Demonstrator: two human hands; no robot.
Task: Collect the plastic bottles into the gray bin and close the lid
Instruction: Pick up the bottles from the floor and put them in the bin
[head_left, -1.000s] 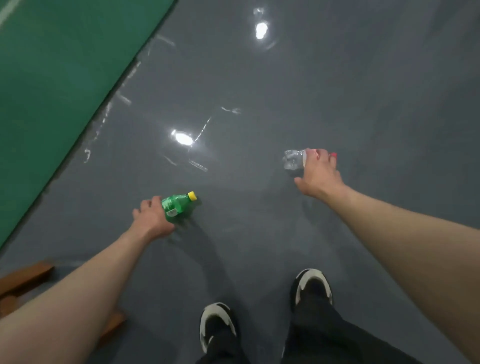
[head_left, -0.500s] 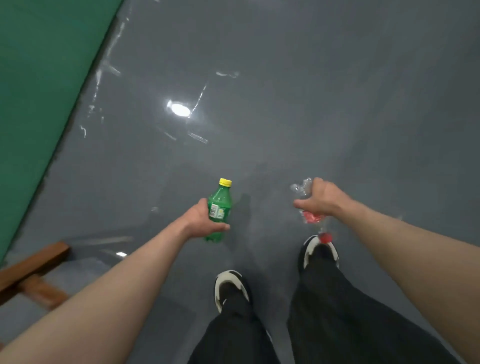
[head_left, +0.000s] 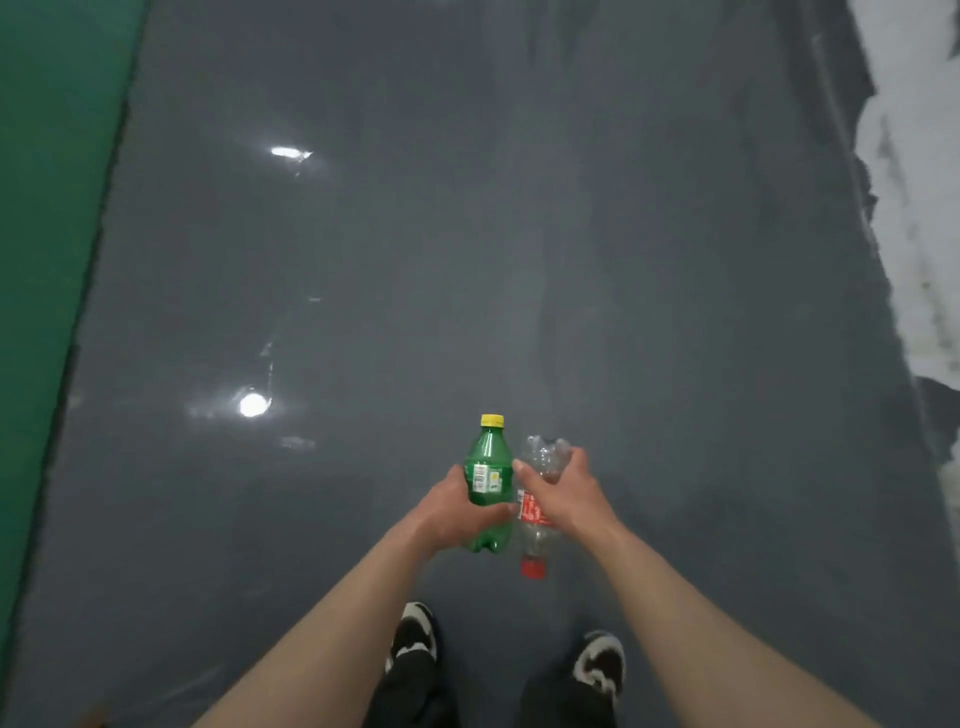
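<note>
Since the earlier frames we have both bottles off the floor and brought together in front of us; half a second ago they were apart, one per side, now they sit side by side, touching or nearly so. View has tilted up too: more floor ahead, the wooden piece at lower left is gone from view.

Left to right:

Green floor strip (head_left: 47, 260) runs along the left edge, meeting the gray floor (head_left: 519, 234) at a dark seam. Two bright light reflections on the gray, left of center.

Our left hand (head_left: 457, 512) is wrapped around the lower half of the green bottle (head_left: 488, 467), thumb across the front under the label. Bottle upright, yellow cap (head_left: 492, 420) on top, base showing below the hand.

Just to its right, the clear bottle (head_left: 532, 519) hangs inverted: red cap (head_left: 533, 568) pointing down, crumpled base up, red label at mid-body. Our right hand (head_left: 558, 491) clasps its upper part, fingers curled over the crushed end.

Below, both forearms come in from the bottom corners; black-and-white shoes (head_left: 413, 631) and dark trousers between them.

Far right: a pale, mottled patch (head_left: 914, 156) borders the gray floor; cannot tell what it is.

Gray bin is not in frame.
</note>
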